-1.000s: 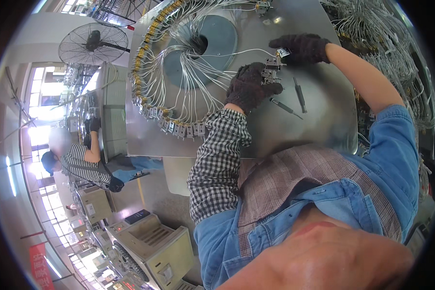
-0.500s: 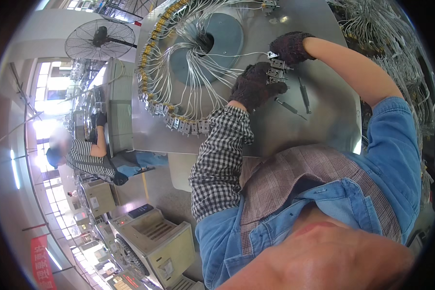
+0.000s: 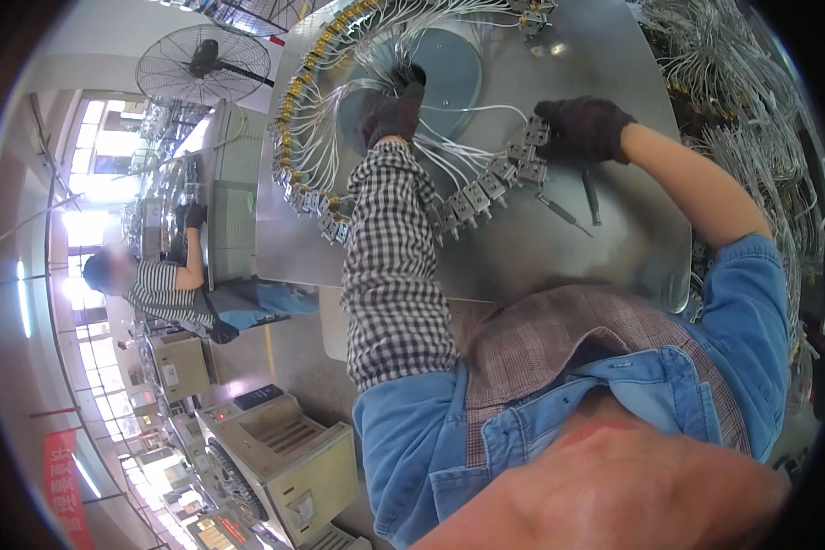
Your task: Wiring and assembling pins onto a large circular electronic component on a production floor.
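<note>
My right hand [image 3: 585, 130], in a dark knit glove, is closed on a small metal terminal block [image 3: 536, 133] at the end of a curved row of such blocks. A white wire [image 3: 486, 108] arches to that end block. My left hand [image 3: 392, 115], gloved too, is closed over the bundle of white wires [image 3: 339, 124] beside the hole in a round grey disc [image 3: 454, 69]; its fingers are partly hidden. More metal blocks [image 3: 475, 199] run in a chain near my left forearm. Two screwdrivers [image 3: 564, 214] [image 3: 592, 197] lie close to my right hand.
The chain continues as brass-coloured pieces [image 3: 287, 137] around the left of the metal table [image 3: 614, 243]. Bundles of white wires [image 3: 738, 119] hang at the right. A fan [image 3: 203, 59], a co-worker [image 3: 170, 284] and a beige machine [image 3: 293, 449] are at the left.
My left hand has left the metal blocks and moved left and away to the wires at the disc. The right hand stays at the end block. More of the block row shows now.
</note>
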Demonstrator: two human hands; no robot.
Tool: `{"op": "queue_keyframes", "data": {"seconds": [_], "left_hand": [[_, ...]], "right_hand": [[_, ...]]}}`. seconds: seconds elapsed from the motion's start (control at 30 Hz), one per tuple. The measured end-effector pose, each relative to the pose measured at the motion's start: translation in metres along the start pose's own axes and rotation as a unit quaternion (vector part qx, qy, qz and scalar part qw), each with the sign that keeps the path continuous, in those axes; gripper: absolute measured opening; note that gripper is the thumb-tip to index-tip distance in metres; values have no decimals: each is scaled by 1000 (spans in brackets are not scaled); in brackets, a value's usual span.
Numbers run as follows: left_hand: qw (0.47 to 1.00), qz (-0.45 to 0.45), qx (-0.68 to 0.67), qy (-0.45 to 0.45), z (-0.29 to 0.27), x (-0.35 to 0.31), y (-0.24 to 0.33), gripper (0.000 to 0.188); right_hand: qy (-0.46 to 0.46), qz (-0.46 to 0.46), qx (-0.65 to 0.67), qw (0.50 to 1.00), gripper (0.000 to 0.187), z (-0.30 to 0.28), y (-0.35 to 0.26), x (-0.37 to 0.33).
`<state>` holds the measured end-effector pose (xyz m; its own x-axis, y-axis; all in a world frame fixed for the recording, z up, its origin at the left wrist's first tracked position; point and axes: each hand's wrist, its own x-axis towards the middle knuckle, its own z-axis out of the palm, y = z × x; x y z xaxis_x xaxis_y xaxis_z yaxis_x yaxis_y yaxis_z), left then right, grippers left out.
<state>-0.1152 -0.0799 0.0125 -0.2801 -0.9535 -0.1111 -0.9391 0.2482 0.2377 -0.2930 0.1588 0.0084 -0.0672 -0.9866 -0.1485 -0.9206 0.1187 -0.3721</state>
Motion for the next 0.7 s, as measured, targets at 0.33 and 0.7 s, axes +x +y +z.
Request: {"op": "queue_keyframes", "data": {"seconds": [0.33, 0.7], "left_hand": [[947, 211, 242, 10, 23, 39, -71, 43], [948, 309, 71, -21, 10, 46, -63, 61]], "right_hand": [[-41, 73, 48, 995, 53, 43, -94, -10], [-120, 176, 127, 969, 48, 55, -170, -37]]}}
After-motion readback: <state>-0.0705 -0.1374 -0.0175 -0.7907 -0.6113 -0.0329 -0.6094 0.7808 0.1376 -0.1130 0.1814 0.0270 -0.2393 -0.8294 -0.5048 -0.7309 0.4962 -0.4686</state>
